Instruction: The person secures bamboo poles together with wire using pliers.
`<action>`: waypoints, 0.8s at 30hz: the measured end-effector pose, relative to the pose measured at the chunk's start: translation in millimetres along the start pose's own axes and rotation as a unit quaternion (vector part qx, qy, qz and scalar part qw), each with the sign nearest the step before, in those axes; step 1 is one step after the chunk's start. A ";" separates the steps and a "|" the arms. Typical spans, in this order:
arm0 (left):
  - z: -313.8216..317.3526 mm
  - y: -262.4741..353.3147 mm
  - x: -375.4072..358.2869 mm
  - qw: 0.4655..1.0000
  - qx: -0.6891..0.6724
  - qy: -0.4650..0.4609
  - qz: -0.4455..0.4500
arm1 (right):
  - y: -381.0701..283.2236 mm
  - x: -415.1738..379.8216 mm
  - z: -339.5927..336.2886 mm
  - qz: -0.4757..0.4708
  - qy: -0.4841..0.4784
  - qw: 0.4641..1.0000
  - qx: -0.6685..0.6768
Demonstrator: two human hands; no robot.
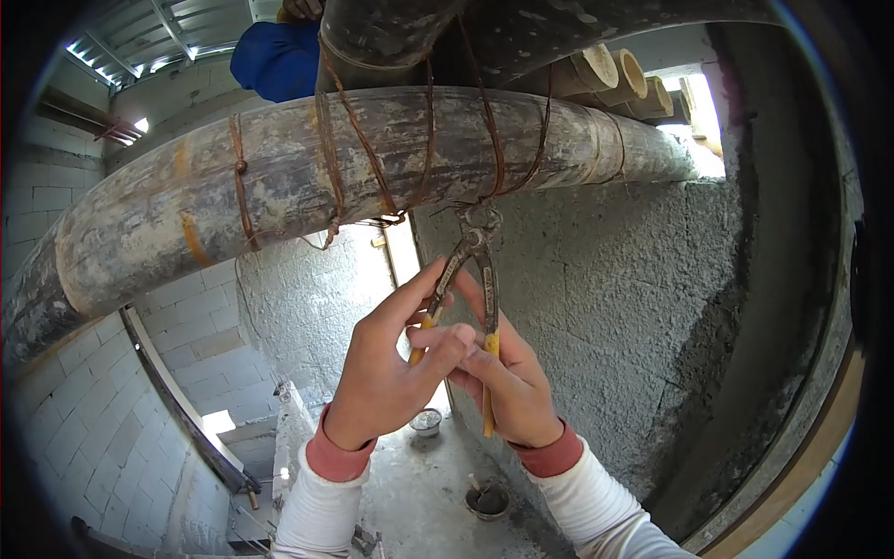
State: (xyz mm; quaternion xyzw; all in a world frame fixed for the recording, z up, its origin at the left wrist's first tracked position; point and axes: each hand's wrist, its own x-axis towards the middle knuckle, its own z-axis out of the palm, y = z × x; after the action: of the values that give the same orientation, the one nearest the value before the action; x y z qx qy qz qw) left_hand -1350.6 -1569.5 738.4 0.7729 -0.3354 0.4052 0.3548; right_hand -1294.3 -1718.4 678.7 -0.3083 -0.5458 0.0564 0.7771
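Note:
My left hand and my right hand are closed around the two handles of a pair of end-cutting pincers. Its handles stand apart, with worn yellow grips at the lower ends. The head of the tool points up and meets the rusty tie wire under a thick bamboo pole. Whether the jaws grip the wire cannot be made out. Several more loops of the same wire circle the pole, with twisted ends along its underside.
Above the pole, other large poles cross it, and cut bamboo ends stick out at upper right. Blue cloth and part of a person's hand show behind. A rough plastered wall rises at right. Far below, two buckets stand on the floor.

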 end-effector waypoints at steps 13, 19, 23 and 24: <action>4.7 -2.1 12.3 0.999 0.037 -0.010 -0.005 | 19.8 13.9 -8.1 -0.115 0.064 0.971 -0.199; 8.0 -6.4 15.0 1.000 0.010 0.007 0.010 | 29.3 16.8 3.5 -0.169 0.140 0.919 -0.328; 7.2 -2.4 17.4 1.000 -0.005 -0.012 0.002 | 35.3 20.7 2.0 -0.219 0.179 0.834 -0.474; 7.6 0.8 18.6 1.000 -0.008 -0.017 -0.005 | 37.3 22.2 2.1 -0.230 0.187 0.822 -0.486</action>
State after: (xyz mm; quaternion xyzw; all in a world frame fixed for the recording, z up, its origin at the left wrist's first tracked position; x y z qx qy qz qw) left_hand -1339.9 -1580.5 751.5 0.7787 -0.3406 0.3870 0.3577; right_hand -1278.1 -1678.2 677.1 -0.5162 -0.4015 -0.4549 0.6045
